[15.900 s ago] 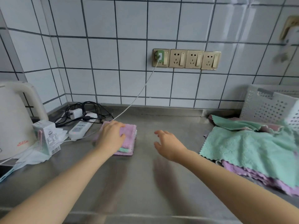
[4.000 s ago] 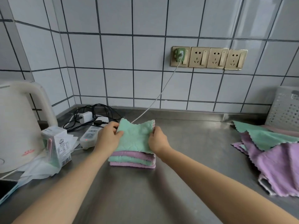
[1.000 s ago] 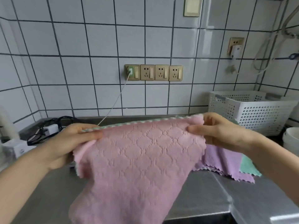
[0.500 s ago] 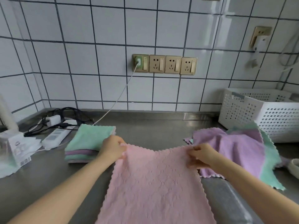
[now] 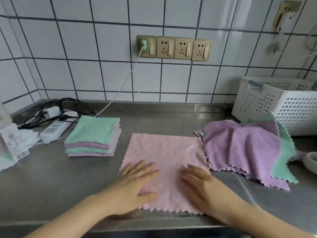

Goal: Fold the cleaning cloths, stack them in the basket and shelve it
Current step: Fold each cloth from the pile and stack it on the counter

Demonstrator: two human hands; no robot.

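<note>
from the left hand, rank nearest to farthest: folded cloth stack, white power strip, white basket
Measured from the left hand, in the head view:
1. Folded cloth stack, just up and to its left.
2. White power strip, farther left, beyond the stack.
3. White basket, far right by the wall.

A home kitchen: steel counter (image 5: 51, 182), white tiled wall (image 5: 96, 73), wall sockets (image 5: 175, 48), power strip (image 5: 54, 129).
</note>
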